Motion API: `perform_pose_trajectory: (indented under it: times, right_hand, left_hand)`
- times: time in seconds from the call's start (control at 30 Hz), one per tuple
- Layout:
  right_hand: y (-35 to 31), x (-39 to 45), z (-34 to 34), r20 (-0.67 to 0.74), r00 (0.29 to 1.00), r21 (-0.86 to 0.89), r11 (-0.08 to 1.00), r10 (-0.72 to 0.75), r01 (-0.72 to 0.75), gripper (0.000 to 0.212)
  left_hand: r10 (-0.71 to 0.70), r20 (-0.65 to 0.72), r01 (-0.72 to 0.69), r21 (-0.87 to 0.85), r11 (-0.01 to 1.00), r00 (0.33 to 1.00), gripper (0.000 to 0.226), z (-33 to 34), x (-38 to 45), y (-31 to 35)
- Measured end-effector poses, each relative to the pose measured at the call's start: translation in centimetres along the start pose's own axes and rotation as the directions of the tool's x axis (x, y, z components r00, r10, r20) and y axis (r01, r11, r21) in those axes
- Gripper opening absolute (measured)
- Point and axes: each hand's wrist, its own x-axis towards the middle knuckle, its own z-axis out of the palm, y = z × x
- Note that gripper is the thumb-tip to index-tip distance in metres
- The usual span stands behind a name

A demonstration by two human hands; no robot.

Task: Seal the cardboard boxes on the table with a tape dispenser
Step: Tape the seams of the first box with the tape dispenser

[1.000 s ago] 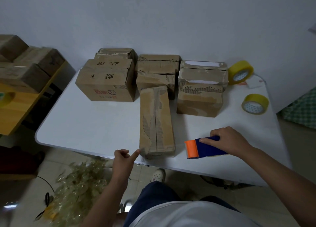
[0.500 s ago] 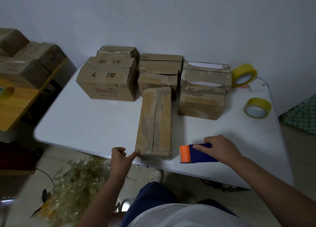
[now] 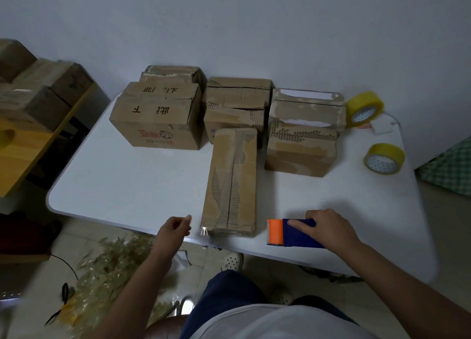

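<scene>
Both hands were at the near edge of the white table [image 3: 122, 185] when I looked. My right hand [image 3: 328, 227] lay closed over the blue-and-orange tape dispenser [image 3: 289, 233], gripping it flat on the tabletop just right of the long box [image 3: 232, 183]. My left hand [image 3: 174, 227] hovered just left of that box's near corner, fingers loosely curled and holding nothing that I could see; a glint of clear tape [image 3: 204, 231] showed at that corner. The long box lay lengthwise toward me, its top seam running away from me. Behind it I saw a printed box [image 3: 155, 124] on the left, torn boxes [image 3: 235, 104] in the middle and more [image 3: 302, 144] on the right. 2 yellow tape rolls [image 3: 364, 109] [image 3: 384, 158] sat at the far right.
</scene>
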Motion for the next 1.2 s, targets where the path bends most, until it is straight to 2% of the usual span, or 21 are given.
perform_pose_trajectory:
  times: [0.1,0.27,0.3,0.33,0.37,0.4,0.43,0.47,0.5,0.53,0.57,0.6,0.63,0.67,0.73,0.83,0.93,1.03,1.2]
  right_hand:
    - [0.0,0.1,0.0,0.004,1.0,0.0,1.0,-0.005,0.005,0.057]
    - [-0.1,0.3,0.1,0.01,1.0,-0.019,1.0,-0.003,0.004,0.063]
    - [-0.1,0.3,0.2,0.005,1.0,-0.019,1.0,-0.003,0.004,0.063]
    - [-0.1,0.3,0.2,0.001,1.0,-0.022,1.0,-0.006,0.006,0.063]
    - [-0.1,0.4,0.2,0.0,1.0,-0.03,0.999,-0.011,0.011,0.062]
    - [-0.1,0.4,0.2,0.003,1.0,-0.04,0.999,-0.015,0.015,0.062]
    - [0.0,0.4,0.1,0.007,1.0,-0.045,0.999,-0.017,0.017,0.062]
    - [0.0,0.4,0.1,0.01,1.0,-0.045,0.999,-0.017,0.018,0.061]
    - [0.0,0.4,0.1,0.011,1.0,-0.041,0.999,-0.019,0.02,0.061]
    - [0.0,0.4,0.1,0.011,1.0,-0.035,0.999,-0.024,0.025,0.06]
    - [0.1,0.5,0.0,0.013,0.999,-0.028,0.999,-0.031,0.031,0.059]
    - [0.2,0.4,-0.1,0.018,0.999,-0.022,0.999,-0.037,0.037,0.057]
    - [0.4,0.4,-0.3,0.021,0.999,-0.019,0.999,-0.04,0.041,0.057]
    - [0.5,0.4,-0.5,0.02,0.999,-0.015,0.999,-0.042,0.042,0.057]
    - [1.1,0.2,-0.8,0.005,0.999,0.006,0.999,-0.041,0.041,0.058]
    - [2.0,-0.3,-1.0,-0.008,0.998,0.052,0.997,-0.056,0.056,0.057]
    - [2.5,-0.7,-1.1,-0.015,0.996,0.058,0.994,-0.088,0.089,0.052]
    - [2.9,-0.7,-1.1,-0.025,0.993,-0.001,0.994,-0.112,0.112,0.055]
    - [3.1,-0.8,-1.1,-0.053,0.989,0.021,0.99,-0.139,0.14,0.063]
  left_hand:
    - [0.005,0.007,-0.005,0.027,1.0,1.0,0.025,-1.0,0.9,0.0]
    - [-0.026,0.137,0.001,0.177,0.984,0.99,0.023,-1.7,2.6,0.1]
    - [-0.038,0.142,0.003,0.235,0.972,0.989,0.023,-1.8,2.9,0.4]
    - [-0.03,0.127,-0.019,0.369,0.929,0.991,0.026,-1.9,3.0,0.8]
    - [0.013,0.091,-0.062,0.566,0.822,0.996,0.031,-2.0,3.0,1.4]
    - [0.097,0.048,-0.1,0.745,0.659,0.994,0.035,-1.8,2.8,2.0]
    - [0.233,0.03,-0.15,0.841,0.52,0.972,0.039,-1.3,2.4,2.6]
    - [0.402,0.054,-0.248,0.859,0.449,0.914,0.043,-0.5,1.9,3.4]
    - [0.56,0.138,-0.413,0.818,0.4,0.817,0.047,0.7,1.5,4.3]
    - [0.662,0.277,-0.597,0.735,0.321,0.696,0.05,2.0,1.1,5.1]
    - [0.683,0.451,-0.742,0.638,0.204,0.575,0.052,3.3,1.0,5.7]
    - [0.628,0.606,-0.816,0.571,0.083,0.488,0.052,4.7,1.0,6.0]
    - [0.54,0.71,-0.835,0.55,-0.027,0.451,0.054,5.8,1.1,5.9]
    - [0.484,0.757,-0.826,0.552,-0.115,0.438,0.055,6.5,1.5,5.5]
    - [0.48,0.766,-0.793,0.573,-0.208,0.428,0.057,7.0,2.6,4.7]
    - [0.523,0.756,-0.771,0.581,-0.259,0.394,0.059,7.2,3.7,3.7]
    - [0.566,0.737,-0.778,0.578,-0.244,0.37,0.06,7.6,4.3,3.0]
    - [0.557,0.746,-0.785,0.568,-0.246,0.365,0.06,7.6,4.5,3.0]
    - [0.562,0.742,-0.79,0.567,-0.234,0.366,0.061,7.6,4.6,2.9]
